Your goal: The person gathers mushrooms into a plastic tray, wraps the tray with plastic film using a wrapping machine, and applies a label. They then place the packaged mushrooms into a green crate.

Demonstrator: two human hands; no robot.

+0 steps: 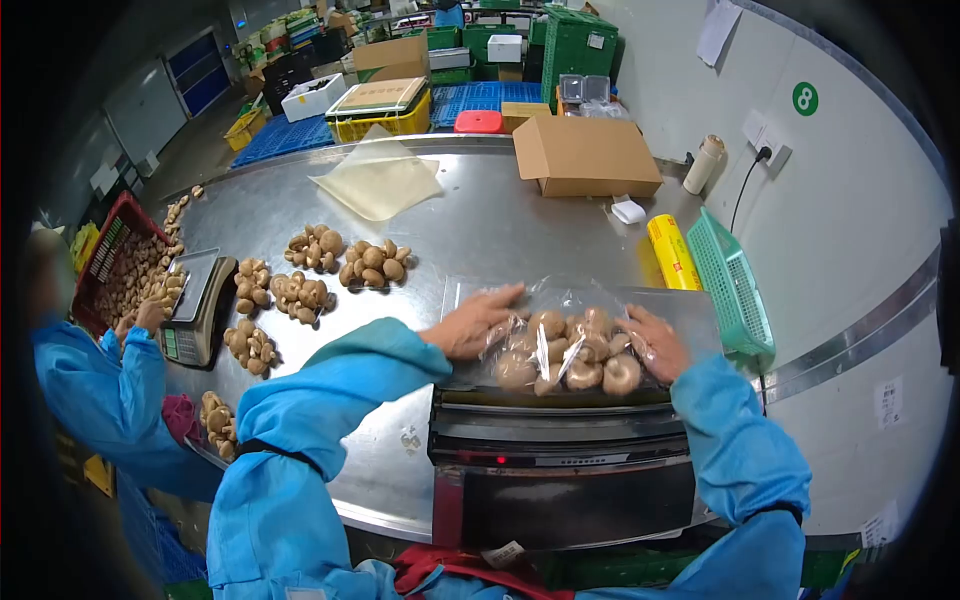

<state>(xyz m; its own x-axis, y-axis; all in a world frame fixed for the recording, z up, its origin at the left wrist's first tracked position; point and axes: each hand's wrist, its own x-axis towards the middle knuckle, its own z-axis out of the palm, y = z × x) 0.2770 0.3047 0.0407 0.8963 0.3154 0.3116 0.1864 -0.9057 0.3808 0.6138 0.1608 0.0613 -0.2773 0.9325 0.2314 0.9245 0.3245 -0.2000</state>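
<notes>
A pack of brown mushrooms (583,347) under clear plastic film (560,297) lies on the metal plate of a wrapping machine (560,430), with white glare on the film. My left hand (470,322) reaches over the pack's left side, its fingers stretched out against the film. On the opposite side my right hand (652,342) rests with fingers spread on the film beside the mushrooms. Whether either hand pinches a fold of film is hard to see. Any tray beneath the mushrooms is hidden.
Mushroom piles (300,297) sit left on the steel table (480,220). A co-worker's hand (150,315) is at a scale (197,310) beside a red crate (105,250). A cardboard box (590,157), yellow film roll (673,252) and green basket (735,290) stand right; film sheets (383,180) lie behind.
</notes>
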